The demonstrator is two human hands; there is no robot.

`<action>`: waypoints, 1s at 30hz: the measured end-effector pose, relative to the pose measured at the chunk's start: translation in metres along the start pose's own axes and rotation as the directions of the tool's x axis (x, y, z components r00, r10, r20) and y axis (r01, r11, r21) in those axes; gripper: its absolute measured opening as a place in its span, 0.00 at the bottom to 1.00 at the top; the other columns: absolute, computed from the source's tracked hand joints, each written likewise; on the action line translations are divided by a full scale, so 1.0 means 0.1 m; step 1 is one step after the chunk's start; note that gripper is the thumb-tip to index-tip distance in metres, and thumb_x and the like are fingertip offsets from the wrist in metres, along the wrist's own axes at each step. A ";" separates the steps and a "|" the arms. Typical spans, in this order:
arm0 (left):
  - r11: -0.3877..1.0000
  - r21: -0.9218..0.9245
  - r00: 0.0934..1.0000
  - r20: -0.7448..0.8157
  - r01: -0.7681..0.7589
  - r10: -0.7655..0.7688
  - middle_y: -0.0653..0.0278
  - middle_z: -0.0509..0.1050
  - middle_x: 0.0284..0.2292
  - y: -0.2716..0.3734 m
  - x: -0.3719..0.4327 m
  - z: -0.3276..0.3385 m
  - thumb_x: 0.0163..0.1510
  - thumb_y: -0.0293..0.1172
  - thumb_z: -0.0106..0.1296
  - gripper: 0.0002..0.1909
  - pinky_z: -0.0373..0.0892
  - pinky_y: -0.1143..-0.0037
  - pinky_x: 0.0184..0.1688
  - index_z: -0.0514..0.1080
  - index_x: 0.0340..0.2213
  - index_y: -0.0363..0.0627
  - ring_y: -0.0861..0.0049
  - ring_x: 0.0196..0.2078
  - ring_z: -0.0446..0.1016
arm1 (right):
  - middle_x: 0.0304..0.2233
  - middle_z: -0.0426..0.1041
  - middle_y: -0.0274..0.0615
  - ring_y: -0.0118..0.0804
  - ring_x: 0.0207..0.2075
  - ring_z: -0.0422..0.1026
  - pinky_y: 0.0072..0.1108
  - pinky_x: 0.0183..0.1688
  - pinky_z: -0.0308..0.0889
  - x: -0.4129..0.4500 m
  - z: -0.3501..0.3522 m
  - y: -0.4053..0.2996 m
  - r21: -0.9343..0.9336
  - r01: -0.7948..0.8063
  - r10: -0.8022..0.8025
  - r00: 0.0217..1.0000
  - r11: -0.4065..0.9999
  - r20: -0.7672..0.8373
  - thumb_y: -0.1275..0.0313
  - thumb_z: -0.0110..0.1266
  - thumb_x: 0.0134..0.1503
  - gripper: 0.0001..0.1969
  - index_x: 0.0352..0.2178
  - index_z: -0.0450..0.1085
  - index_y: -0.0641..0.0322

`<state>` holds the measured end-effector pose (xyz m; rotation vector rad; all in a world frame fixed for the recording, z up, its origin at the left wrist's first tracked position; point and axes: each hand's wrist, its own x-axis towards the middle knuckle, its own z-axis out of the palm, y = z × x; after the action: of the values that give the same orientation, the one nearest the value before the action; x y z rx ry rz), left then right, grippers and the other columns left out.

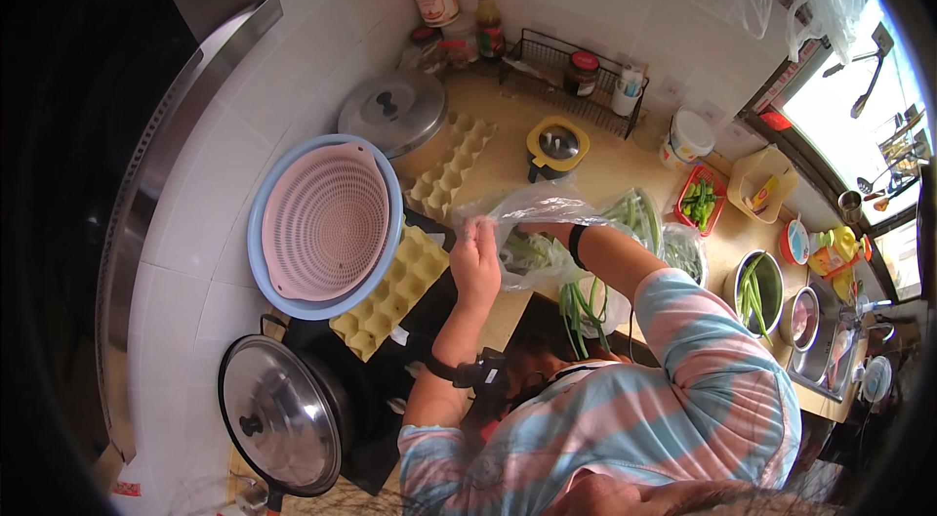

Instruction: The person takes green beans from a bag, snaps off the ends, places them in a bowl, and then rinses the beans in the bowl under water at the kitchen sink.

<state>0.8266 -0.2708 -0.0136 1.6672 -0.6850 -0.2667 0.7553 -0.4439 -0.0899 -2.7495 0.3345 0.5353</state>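
My left hand [477, 263] pinches the rim of a clear plastic bag [542, 205] above the counter. My right hand [543, 229] reaches into the bag's mouth; its fingers are hidden by plastic, so their grip cannot be told. Green vegetables [528, 252] show through the film. Below my right forearm, long green stalks [582, 311] hang past the counter edge beside a whitish bag. More greens lie in a plastic bag [631, 212] beyond that forearm, and another bagged bunch [684, 252] sits to its right.
To the left, a pink colander [326, 223] rests in a blue basin, near egg trays [395, 282] and a lidded wok [282, 413]. A yellow-rimmed lidded container [558, 142] stands behind the bag. At right are a red basket of green peppers [700, 201], a metal pot [758, 293] and the sink [820, 362].
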 end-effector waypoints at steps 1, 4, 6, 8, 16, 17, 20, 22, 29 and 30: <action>1.000 -0.014 1.000 -0.002 -0.002 0.002 0.58 0.70 0.23 -0.02 0.00 0.00 0.55 0.33 0.38 0.11 0.63 0.77 0.28 0.66 0.29 0.38 0.71 0.24 0.68 | 0.28 0.69 0.44 0.37 0.28 0.69 0.24 0.29 0.65 -0.03 -0.01 0.01 0.008 0.005 -0.005 1.000 1.000 0.002 0.69 0.44 0.49 0.13 0.36 0.66 0.63; 0.999 0.026 0.999 0.032 0.019 -0.020 0.59 0.69 0.22 -0.02 -0.03 -0.03 0.55 0.33 0.38 0.11 0.63 0.77 0.26 0.66 0.29 0.38 0.72 0.22 0.67 | 0.27 0.69 0.44 0.37 0.27 0.69 0.24 0.28 0.65 -0.08 -0.05 0.04 0.021 0.022 -0.022 1.000 1.000 0.015 0.69 0.44 0.49 0.13 0.35 0.66 0.63; 1.000 -0.015 0.999 0.032 0.028 -0.028 0.59 0.69 0.21 -0.02 -0.01 -0.06 0.55 0.34 0.38 0.12 0.62 0.77 0.26 0.66 0.29 0.38 0.73 0.22 0.66 | 0.27 0.69 0.44 0.37 0.26 0.69 0.24 0.27 0.65 -0.08 -0.09 0.04 0.034 0.035 -0.036 0.999 0.999 0.027 0.69 0.44 0.49 0.13 0.35 0.66 0.64; 0.997 -0.073 1.000 -0.008 -0.026 0.025 0.74 0.58 0.16 -0.01 -0.02 -0.02 0.56 0.35 0.37 0.12 0.54 0.86 0.20 0.65 0.26 0.40 0.89 0.18 0.55 | 0.26 0.69 0.44 0.36 0.25 0.69 0.23 0.27 0.65 -0.05 -0.10 -0.03 0.035 0.062 -0.063 0.997 0.997 0.035 0.69 0.44 0.49 0.13 0.35 0.66 0.64; 0.997 -0.044 0.998 -0.007 -0.057 0.057 0.74 0.57 0.15 0.01 -0.10 -0.01 0.56 0.36 0.36 0.13 0.53 0.86 0.20 0.65 0.25 0.41 0.89 0.18 0.55 | 0.24 0.69 0.43 0.35 0.22 0.69 0.22 0.24 0.65 0.06 -0.06 -0.44 0.121 0.160 -0.161 0.987 0.980 0.002 0.69 0.44 0.48 0.13 0.34 0.66 0.65; 0.998 -0.053 0.999 0.000 -0.033 0.033 0.74 0.57 0.15 0.03 -0.11 -0.03 0.56 0.36 0.36 0.13 0.53 0.86 0.20 0.64 0.25 0.41 0.90 0.17 0.54 | 0.24 0.69 0.43 0.35 0.21 0.69 0.22 0.23 0.65 -0.01 -0.16 -0.37 0.217 0.174 -0.177 0.984 0.960 -0.004 0.69 0.44 0.48 0.13 0.34 0.66 0.66; 0.998 -0.051 0.999 0.006 -0.038 0.039 0.75 0.57 0.14 -0.02 -0.13 -0.06 0.56 0.37 0.36 0.14 0.52 0.86 0.19 0.64 0.25 0.41 0.90 0.17 0.54 | 0.23 0.69 0.43 0.35 0.20 0.69 0.22 0.22 0.65 -0.23 -0.47 -0.19 0.545 0.176 -0.191 0.981 0.820 -0.029 0.69 0.45 0.48 0.13 0.34 0.66 0.66; 0.997 -0.066 0.999 0.015 -0.032 0.033 0.75 0.56 0.14 -0.02 -0.11 -0.02 0.57 0.37 0.35 0.14 0.51 0.87 0.19 0.64 0.25 0.41 0.91 0.16 0.53 | 0.22 0.68 0.41 0.33 0.19 0.68 0.21 0.20 0.64 -0.35 -0.50 -0.32 0.721 0.068 -0.084 0.996 0.689 -0.014 0.68 0.45 0.48 0.13 0.34 0.65 0.66; 0.996 -0.088 1.000 0.023 -0.011 0.013 0.75 0.57 0.15 -0.01 -0.04 -0.05 0.57 0.38 0.35 0.15 0.51 0.86 0.19 0.64 0.25 0.40 0.90 0.17 0.53 | 0.22 0.69 0.41 0.28 0.19 0.69 0.19 0.20 0.64 -1.47 -0.65 -0.68 0.700 -0.311 0.029 0.923 0.642 0.383 0.67 0.47 0.49 0.12 0.27 0.63 0.68; 0.994 -0.106 1.000 0.026 0.007 -0.004 0.74 0.57 0.15 0.02 -0.04 -0.05 0.57 0.38 0.35 0.15 0.51 0.86 0.19 0.64 0.26 0.40 0.90 0.17 0.53 | 0.22 0.69 0.42 0.29 0.19 0.69 0.20 0.21 0.64 -1.71 -0.77 -0.70 0.704 -0.289 -0.012 0.921 0.649 0.389 0.67 0.47 0.49 0.14 0.32 0.62 0.68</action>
<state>0.8255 -0.2648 -0.0117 1.5668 -0.6742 -0.3234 0.6459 -0.3781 0.0639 -1.7710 0.5389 0.7271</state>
